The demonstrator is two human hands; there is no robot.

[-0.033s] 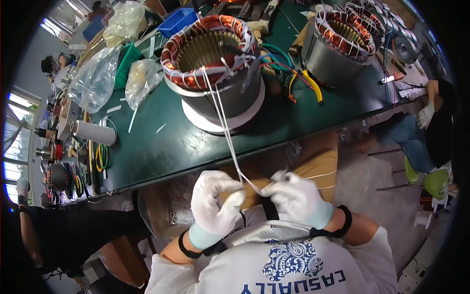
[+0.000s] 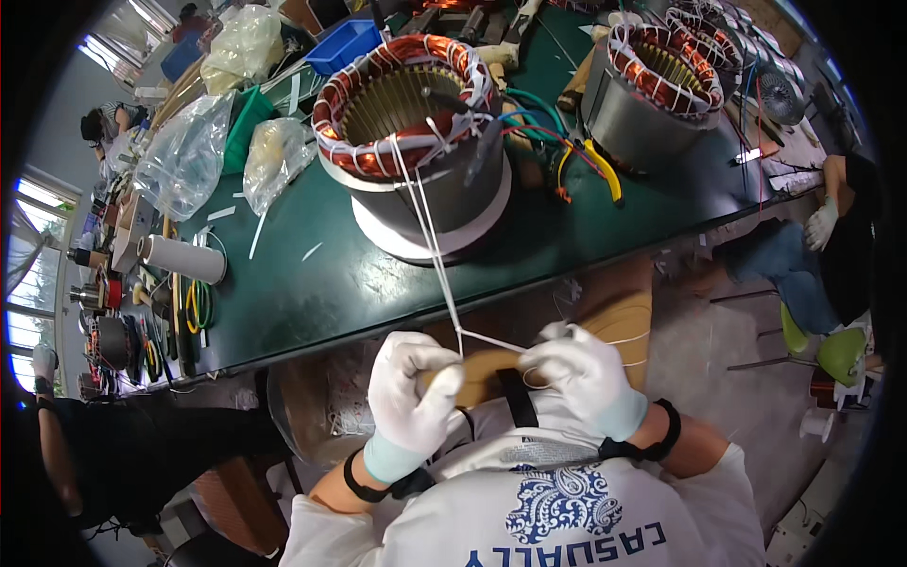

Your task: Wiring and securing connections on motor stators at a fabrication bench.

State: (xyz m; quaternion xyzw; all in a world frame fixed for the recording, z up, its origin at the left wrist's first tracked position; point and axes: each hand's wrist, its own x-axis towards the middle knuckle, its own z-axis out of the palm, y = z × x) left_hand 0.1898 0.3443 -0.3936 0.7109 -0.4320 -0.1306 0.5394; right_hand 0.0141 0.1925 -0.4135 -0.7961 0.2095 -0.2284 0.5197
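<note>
A stator (image 2: pixel 416 203) with copper windings (image 2: pixel 345 156) stands on a white round base (image 2: pixel 378 231) on the green workbench. White lacing cord (image 2: pixel 430 236) runs from the near side of its winding ring down toward me, and two strands meet just past the bench edge. Pinched in my gloved left hand (image 2: pixel 411 402) is one strand, hanging nearly straight down from that meeting point. The other strand slants right into my gloved right hand (image 2: pixel 581 378), whose fingers are closed on it. Both hands are over my lap, apart from each other.
Yellow-handled pliers (image 2: pixel 603 170) and coloured leads lie right of the stator. A second wound stator (image 2: pixel 642 113) stands farther right. Plastic bags (image 2: pixel 184 156), a cord spool (image 2: pixel 184 257) and a blue bin (image 2: pixel 345 45) occupy the left and back. Other people sit at both sides.
My right hand has shifted slightly up and to the right. The strand between the meeting point and that hand now slopes less and looks straighter; my left hand has barely moved.
</note>
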